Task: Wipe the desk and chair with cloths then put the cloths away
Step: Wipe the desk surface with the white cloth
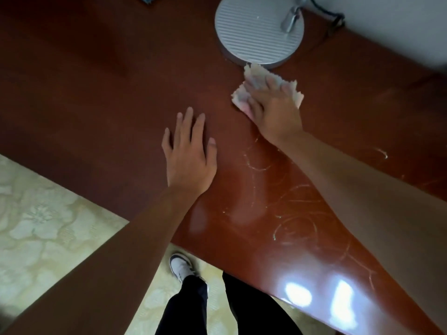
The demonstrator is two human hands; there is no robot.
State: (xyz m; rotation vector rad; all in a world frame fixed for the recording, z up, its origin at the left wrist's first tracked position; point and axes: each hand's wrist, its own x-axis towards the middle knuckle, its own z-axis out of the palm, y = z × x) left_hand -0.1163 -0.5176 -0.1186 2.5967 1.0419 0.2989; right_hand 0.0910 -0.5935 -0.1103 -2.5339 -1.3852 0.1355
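A dark red-brown wooden desk [101, 97] fills most of the view. My right hand [273, 105] presses flat on a pale, pinkish-white cloth [254, 73] that lies on the desk, just in front of a lamp base. Parts of the cloth stick out past my fingers. My left hand [188, 153] rests flat on the desk to the left of it, fingers spread, holding nothing. Pale curved scratch or wipe marks [295, 223] show on the glossy surface near the front edge. No chair is in view.
A round ribbed grey lamp base [256, 30] with a metal stem stands at the back, its black cable [333, 18] running to the right by a white wall. Pale flower-patterned floor [38, 213] lies at the left. My legs and a white shoe [181, 267] stand below the desk edge.
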